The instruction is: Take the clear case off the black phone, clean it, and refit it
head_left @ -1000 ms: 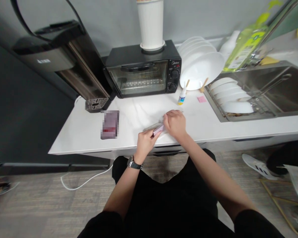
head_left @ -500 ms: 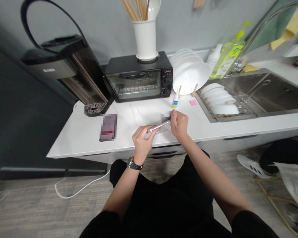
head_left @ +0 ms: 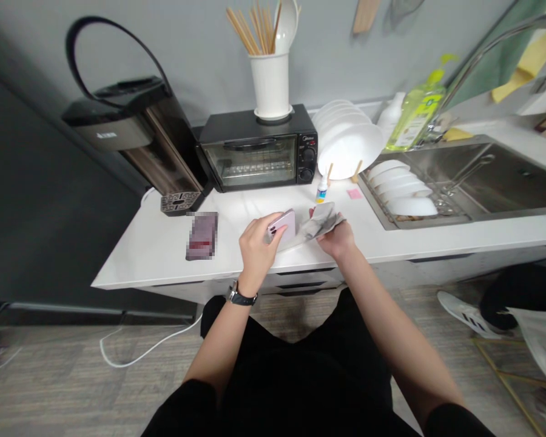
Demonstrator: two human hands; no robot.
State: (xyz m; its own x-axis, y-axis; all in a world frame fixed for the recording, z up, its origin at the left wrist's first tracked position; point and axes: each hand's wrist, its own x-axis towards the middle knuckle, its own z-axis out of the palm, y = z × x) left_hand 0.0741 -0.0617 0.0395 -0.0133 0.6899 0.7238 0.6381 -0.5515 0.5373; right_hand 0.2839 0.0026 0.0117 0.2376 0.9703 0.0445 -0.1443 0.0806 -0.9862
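My left hand [head_left: 256, 246] grips a pale pink smartphone [head_left: 288, 223] by its camera end, tilted above the counter. A crumpled grey cloth [head_left: 321, 222] rests in my right hand [head_left: 338, 240], which is turned palm up with its fingers partly hidden under the fabric. The phone and the cloth lie side by side, the cloth to the right. Just beyond the cloth stands a small white bottle [head_left: 321, 189] with a blue and yellow label. A pink slip [head_left: 353, 193] lies to its right.
A blurred-out dark purple item [head_left: 202, 235] lies left on the white counter [head_left: 150, 267]. Behind are a water dispenser [head_left: 164, 145], a toaster oven [head_left: 257, 161] and racked plates [head_left: 350, 149]. The sink [head_left: 495, 188] with stacked bowls [head_left: 404, 188] is right. A person's shoe [head_left: 466, 311] shows lower right.
My right hand has turned from a closed fist over the phone's end to palm up, holding the cloth away from it. The phone has swung so its back now shows.
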